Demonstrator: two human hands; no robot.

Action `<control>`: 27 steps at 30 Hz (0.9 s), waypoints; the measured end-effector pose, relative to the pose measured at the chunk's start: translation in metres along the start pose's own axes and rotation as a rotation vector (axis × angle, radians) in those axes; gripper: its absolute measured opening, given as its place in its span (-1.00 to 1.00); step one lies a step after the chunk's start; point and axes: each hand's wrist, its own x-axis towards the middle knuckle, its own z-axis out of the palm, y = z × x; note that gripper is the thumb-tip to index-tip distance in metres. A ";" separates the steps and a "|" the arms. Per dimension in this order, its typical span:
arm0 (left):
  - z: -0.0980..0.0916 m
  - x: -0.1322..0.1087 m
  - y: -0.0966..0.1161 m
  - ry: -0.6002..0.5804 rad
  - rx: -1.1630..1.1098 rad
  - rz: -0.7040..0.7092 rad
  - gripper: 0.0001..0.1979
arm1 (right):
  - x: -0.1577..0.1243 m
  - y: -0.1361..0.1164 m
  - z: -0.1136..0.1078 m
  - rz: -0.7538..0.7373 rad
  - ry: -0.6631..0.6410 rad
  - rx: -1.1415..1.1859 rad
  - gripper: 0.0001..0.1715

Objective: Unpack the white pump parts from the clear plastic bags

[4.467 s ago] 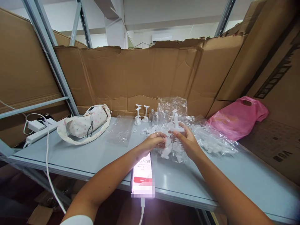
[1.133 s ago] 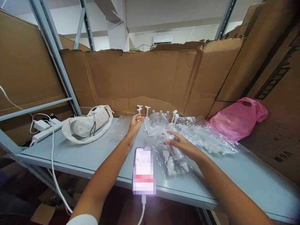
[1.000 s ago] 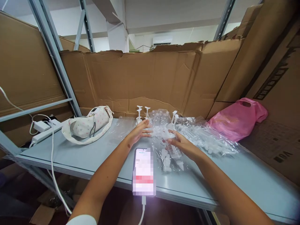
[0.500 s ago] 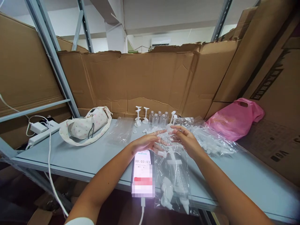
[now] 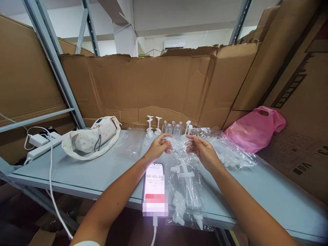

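My left hand (image 5: 158, 147) and my right hand (image 5: 202, 152) both pinch the top edge of a clear plastic bag (image 5: 188, 186) above the grey shelf (image 5: 84, 167). The bag hangs down toward me and holds white plastic parts, among them a syringe-like piece and small caps. Behind my hands stand several small clear bottles (image 5: 173, 129) and white plungers (image 5: 153, 125) at the back of the shelf.
A lit phone (image 5: 154, 188) on a cable lies at the shelf's front edge. A floral pouch (image 5: 89, 138) and a power strip (image 5: 38, 147) sit left. More clear bags of parts (image 5: 230, 153) and a pink bag (image 5: 253, 129) lie right. Cardboard walls surround the shelf.
My left hand came back from the white plungers at the rear to the bag. Both hands lifted the bag by its top edge, so its contents slid down toward the shelf's front.
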 end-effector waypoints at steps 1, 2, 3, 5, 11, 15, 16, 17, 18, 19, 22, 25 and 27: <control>0.000 0.000 0.000 0.004 -0.001 0.008 -0.68 | 0.001 0.000 -0.001 -0.001 -0.026 0.017 -0.56; 0.000 0.001 -0.001 0.012 -0.002 0.015 -0.70 | 0.001 0.000 -0.002 -0.003 -0.048 0.029 -0.54; 0.000 0.001 -0.001 0.022 -0.002 0.021 -0.70 | 0.002 -0.001 -0.003 -0.006 -0.061 0.033 -0.52; 0.000 0.002 -0.003 0.041 -0.001 0.035 -0.70 | 0.003 -0.002 -0.005 -0.011 -0.073 0.018 -0.51; -0.003 0.004 -0.005 0.063 -0.009 0.034 -0.67 | 0.008 0.000 -0.016 0.010 -0.132 -0.096 -0.50; -0.003 0.005 -0.007 0.105 -0.045 0.067 -0.68 | 0.012 0.003 -0.018 -0.027 -0.054 -0.120 -0.61; -0.003 0.006 -0.008 0.114 -0.048 0.080 -0.68 | 0.013 0.003 -0.018 -0.026 -0.039 -0.123 -0.63; -0.003 0.006 -0.008 0.117 -0.049 0.089 -0.68 | 0.013 0.003 -0.018 -0.020 -0.029 -0.125 -0.64; -0.003 0.006 -0.009 0.115 -0.049 0.096 -0.68 | 0.013 0.002 -0.018 -0.010 -0.024 -0.124 -0.64; -0.004 0.006 -0.009 0.107 -0.050 0.100 -0.68 | 0.013 0.001 -0.018 0.004 -0.023 -0.121 -0.62; -0.007 0.006 -0.007 0.077 -0.054 0.111 -0.65 | 0.014 -0.001 -0.021 0.038 -0.026 -0.113 -0.56; -0.010 0.007 -0.006 0.050 -0.039 0.117 -0.68 | 0.014 -0.002 -0.024 0.032 -0.051 -0.113 -0.53; -0.011 0.008 -0.007 0.032 -0.032 0.110 -0.69 | 0.015 -0.001 -0.025 0.022 -0.085 -0.120 -0.52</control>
